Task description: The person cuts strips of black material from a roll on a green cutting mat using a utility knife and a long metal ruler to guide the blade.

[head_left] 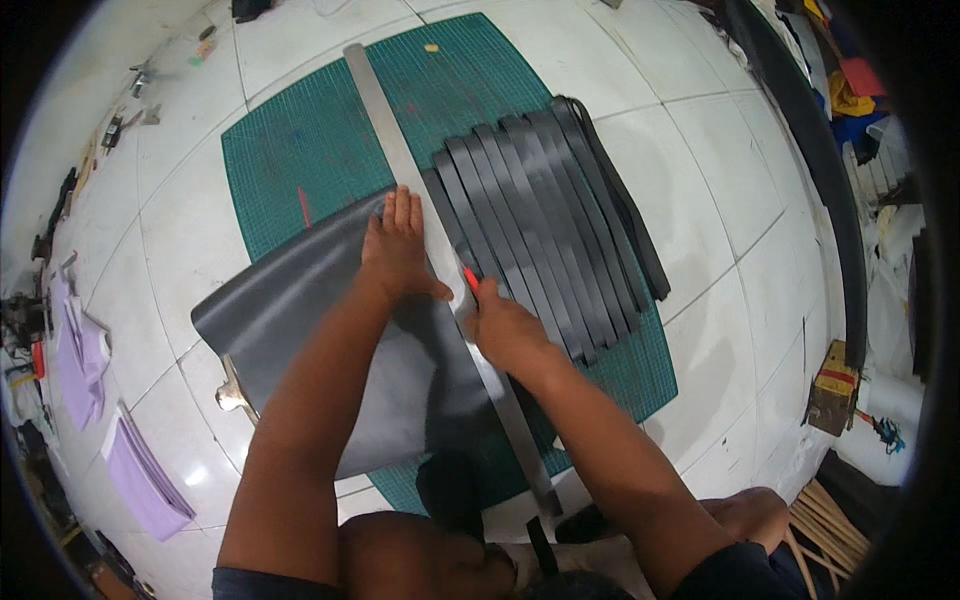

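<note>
A long metal ruler (pixel 385 115) runs slantwise over dark grey, leather-like sheet material (pixel 370 380) on a green cutting mat (pixel 300 150). My left hand (pixel 400 250) lies flat beside the ruler, fingers stretched out over the sheet and thumb reaching onto the metal. Against the ruler's right edge, my right hand (pixel 505 330) is closed round a slim red-handled cutter (pixel 471 279); its blade is hidden. Right of the ruler, several cut grey strips (pixel 545 220) lie side by side, partly overlapping. A metal bulldog clip (pixel 233 392) grips the sheet's left edge.
Lilac folded cloths (pixel 148 480) lie on the white tiled floor (pixel 700 180) at left. A thin red piece (pixel 304 207) rests on the mat. At right are a long black roll (pixel 840 220), a box-like block (pixel 832 388) and wooden sticks (pixel 830 525).
</note>
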A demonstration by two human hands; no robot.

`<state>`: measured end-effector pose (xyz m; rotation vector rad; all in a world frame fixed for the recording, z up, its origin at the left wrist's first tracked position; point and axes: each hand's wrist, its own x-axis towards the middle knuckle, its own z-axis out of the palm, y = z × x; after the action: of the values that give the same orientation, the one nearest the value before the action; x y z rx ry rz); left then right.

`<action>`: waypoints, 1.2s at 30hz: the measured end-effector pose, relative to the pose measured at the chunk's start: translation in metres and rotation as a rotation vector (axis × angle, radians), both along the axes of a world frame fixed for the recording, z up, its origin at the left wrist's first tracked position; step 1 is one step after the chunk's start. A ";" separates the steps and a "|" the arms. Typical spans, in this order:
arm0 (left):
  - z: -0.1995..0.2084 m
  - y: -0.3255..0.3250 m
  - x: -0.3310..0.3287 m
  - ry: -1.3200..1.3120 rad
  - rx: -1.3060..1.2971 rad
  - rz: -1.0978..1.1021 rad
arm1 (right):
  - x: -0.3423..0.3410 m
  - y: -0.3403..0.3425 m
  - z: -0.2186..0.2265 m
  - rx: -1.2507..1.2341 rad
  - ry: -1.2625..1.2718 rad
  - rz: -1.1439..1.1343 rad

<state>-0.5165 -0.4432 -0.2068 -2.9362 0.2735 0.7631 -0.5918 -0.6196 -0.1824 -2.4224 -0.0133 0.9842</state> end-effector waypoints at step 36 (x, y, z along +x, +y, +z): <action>-0.010 0.003 0.002 0.069 -0.061 0.001 | 0.104 0.057 -0.035 0.035 -0.272 -0.028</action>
<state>-0.5149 -0.4405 -0.2173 -2.9701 0.3059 0.8731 -0.4877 -0.5623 -0.2177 -2.4982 -0.0917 0.6301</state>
